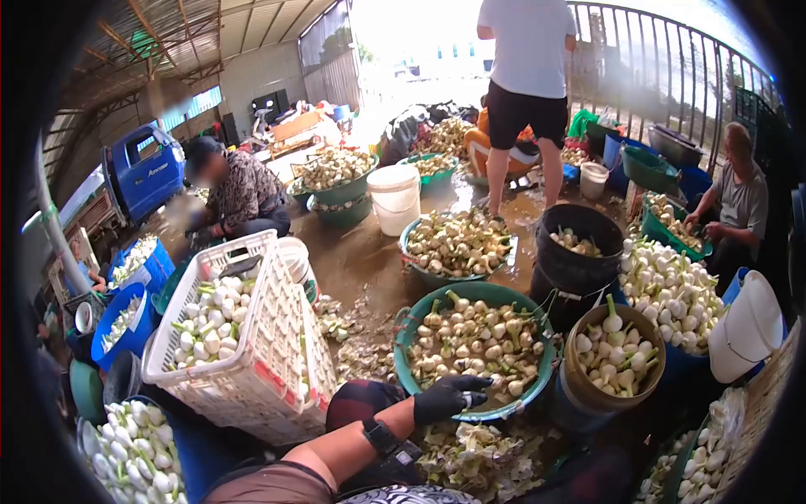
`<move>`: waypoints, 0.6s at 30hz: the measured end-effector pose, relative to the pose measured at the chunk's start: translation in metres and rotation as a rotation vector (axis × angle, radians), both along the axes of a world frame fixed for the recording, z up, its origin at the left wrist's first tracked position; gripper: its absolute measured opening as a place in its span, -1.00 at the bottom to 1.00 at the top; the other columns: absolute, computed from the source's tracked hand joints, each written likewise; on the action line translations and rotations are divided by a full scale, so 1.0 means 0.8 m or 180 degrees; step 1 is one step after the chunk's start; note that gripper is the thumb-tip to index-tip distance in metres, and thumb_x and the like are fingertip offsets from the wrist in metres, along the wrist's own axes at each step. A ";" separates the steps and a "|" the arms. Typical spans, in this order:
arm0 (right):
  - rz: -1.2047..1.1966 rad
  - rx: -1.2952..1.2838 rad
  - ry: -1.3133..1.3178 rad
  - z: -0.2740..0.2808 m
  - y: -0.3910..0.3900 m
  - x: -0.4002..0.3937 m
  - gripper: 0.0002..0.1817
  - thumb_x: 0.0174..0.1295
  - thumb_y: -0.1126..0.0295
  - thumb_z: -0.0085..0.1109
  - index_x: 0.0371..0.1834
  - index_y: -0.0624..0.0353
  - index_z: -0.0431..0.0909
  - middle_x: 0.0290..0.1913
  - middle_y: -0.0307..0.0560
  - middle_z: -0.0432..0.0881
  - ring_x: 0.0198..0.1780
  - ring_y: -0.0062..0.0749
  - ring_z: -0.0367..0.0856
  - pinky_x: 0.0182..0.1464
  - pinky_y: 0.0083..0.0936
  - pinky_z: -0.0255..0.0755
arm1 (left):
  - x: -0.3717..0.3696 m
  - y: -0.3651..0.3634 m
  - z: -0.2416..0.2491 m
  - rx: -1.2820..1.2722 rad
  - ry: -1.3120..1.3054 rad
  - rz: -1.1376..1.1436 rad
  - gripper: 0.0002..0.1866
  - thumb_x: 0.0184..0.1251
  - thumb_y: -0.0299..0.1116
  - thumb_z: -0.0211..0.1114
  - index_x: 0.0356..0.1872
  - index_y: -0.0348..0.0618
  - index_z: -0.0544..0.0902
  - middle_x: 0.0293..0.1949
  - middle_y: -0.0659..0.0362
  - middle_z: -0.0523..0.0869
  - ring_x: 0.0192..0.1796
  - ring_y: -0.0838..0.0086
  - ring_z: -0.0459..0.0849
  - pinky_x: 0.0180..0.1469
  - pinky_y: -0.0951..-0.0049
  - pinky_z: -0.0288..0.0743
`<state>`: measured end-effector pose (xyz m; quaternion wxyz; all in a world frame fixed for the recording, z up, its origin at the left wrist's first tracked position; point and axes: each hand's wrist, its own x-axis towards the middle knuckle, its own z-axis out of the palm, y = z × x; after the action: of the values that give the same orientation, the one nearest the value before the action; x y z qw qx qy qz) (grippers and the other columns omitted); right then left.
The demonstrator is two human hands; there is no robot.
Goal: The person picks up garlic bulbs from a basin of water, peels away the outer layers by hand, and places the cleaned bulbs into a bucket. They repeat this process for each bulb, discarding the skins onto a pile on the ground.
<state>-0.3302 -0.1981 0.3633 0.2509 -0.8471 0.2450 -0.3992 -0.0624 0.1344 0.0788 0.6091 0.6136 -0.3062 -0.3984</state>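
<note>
My left hand (pixel 449 399), in a black glove, reaches over the near rim of a green basin (pixel 400 357). Its fingers point right, slightly apart, with nothing visible between them. Root bulbs (pixel 483 336) with short green stems fill much of the basin. Below the hand lies a heap of peeled leaves and skins (pixel 478 458). Just right of the basin stands a brown bucket (pixel 579 388) of paler, trimmed bulbs (pixel 617 357). I cannot see my right hand.
White crates (pixel 277 370) of bulbs stand left. A black bucket (pixel 550 277) and a second full basin (pixel 453 244) are beyond. One person (pixel 529 76) stands ahead; others sit left (pixel 248 189) and right (pixel 743 202). A white bucket (pixel 745 328) leans at right.
</note>
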 end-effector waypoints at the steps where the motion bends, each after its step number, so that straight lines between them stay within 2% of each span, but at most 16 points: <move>1: 0.0000 0.0015 0.0028 0.002 -0.002 -0.001 -0.60 0.32 0.36 -0.14 0.18 0.29 0.35 0.08 -0.01 0.50 0.07 -0.37 0.48 0.14 -0.42 0.38 | 0.004 0.000 -0.003 0.0163 -0.0291 0.0025 -0.59 0.28 -0.34 0.27 0.15 -0.14 0.52 -0.06 0.19 0.63 -0.07 0.57 0.54 0.05 0.51 0.41; 2: 0.0008 -0.0016 0.0024 0.005 -0.003 0.001 -0.60 0.32 0.36 -0.14 0.18 0.29 0.34 0.08 -0.01 0.50 0.07 -0.36 0.48 0.15 -0.41 0.38 | -0.001 0.004 0.004 -0.0036 -0.0089 0.0050 -0.59 0.28 -0.37 0.26 0.15 -0.14 0.52 -0.06 0.20 0.63 -0.06 0.57 0.54 0.05 0.51 0.41; 4: -0.0031 0.0008 -0.0005 0.002 -0.003 -0.001 -0.60 0.33 0.35 -0.15 0.19 0.29 0.34 0.09 0.00 0.49 0.08 -0.35 0.48 0.15 -0.40 0.37 | 0.000 0.002 -0.001 0.0175 -0.0392 0.0075 -0.60 0.28 -0.37 0.26 0.15 -0.17 0.52 -0.07 0.21 0.63 -0.07 0.58 0.54 0.03 0.52 0.42; 6: -0.0042 -0.0003 0.0045 0.005 -0.004 0.005 -0.59 0.34 0.34 -0.16 0.19 0.30 0.33 0.10 0.01 0.49 0.09 -0.34 0.48 0.16 -0.39 0.37 | 0.000 -0.003 -0.024 0.0062 0.0035 0.0105 -0.58 0.27 -0.40 0.27 0.15 -0.21 0.50 -0.06 0.21 0.63 -0.06 0.60 0.53 0.03 0.52 0.42; 7: -0.0036 -0.0003 0.0064 0.003 -0.004 0.008 -0.59 0.34 0.34 -0.16 0.20 0.30 0.33 0.10 0.01 0.49 0.09 -0.34 0.48 0.16 -0.38 0.37 | 0.003 -0.001 -0.025 0.0245 0.0039 0.0111 -0.57 0.26 -0.44 0.27 0.16 -0.25 0.48 -0.07 0.19 0.63 -0.06 0.61 0.53 0.04 0.52 0.43; 11: 0.0000 0.0061 0.0103 -0.005 -0.008 0.011 -0.58 0.35 0.32 -0.18 0.21 0.30 0.32 0.12 0.02 0.48 0.10 -0.32 0.47 0.18 -0.36 0.36 | -0.002 -0.001 -0.035 0.0062 0.0103 0.0084 -0.56 0.27 -0.48 0.25 0.18 -0.26 0.45 -0.10 0.15 0.64 -0.11 0.57 0.57 -0.02 0.53 0.46; 12: 0.0000 0.0053 0.0111 -0.008 -0.005 0.012 -0.58 0.36 0.31 -0.19 0.21 0.30 0.32 0.12 0.02 0.48 0.11 -0.31 0.47 0.18 -0.36 0.36 | -0.003 -0.001 -0.020 0.0395 -0.0001 0.0018 -0.54 0.26 -0.48 0.27 0.20 -0.20 0.46 -0.04 0.19 0.62 -0.04 0.59 0.54 0.05 0.54 0.43; 14: -0.0046 -0.0002 0.0096 -0.011 -0.005 0.011 -0.57 0.36 0.31 -0.20 0.21 0.30 0.31 0.13 0.03 0.47 0.11 -0.30 0.47 0.19 -0.35 0.36 | -0.003 -0.007 -0.036 0.0415 0.0178 0.0094 -0.54 0.26 -0.48 0.27 0.20 -0.21 0.46 -0.03 0.18 0.62 -0.03 0.60 0.54 0.06 0.55 0.43; 18: -0.0074 -0.0024 0.0095 -0.020 -0.008 0.010 -0.56 0.38 0.29 -0.22 0.22 0.31 0.30 0.14 0.04 0.46 0.13 -0.28 0.47 0.20 -0.33 0.35 | -0.004 -0.009 -0.044 0.0349 -0.0269 -0.0055 -0.56 0.26 -0.49 0.26 0.19 -0.22 0.46 -0.01 0.19 0.62 -0.02 0.64 0.53 0.08 0.55 0.41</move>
<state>-0.3222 -0.2046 0.3474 0.2394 -0.8511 0.2570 -0.3903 -0.0660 0.1272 0.0433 0.5577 0.6597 -0.3146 -0.3935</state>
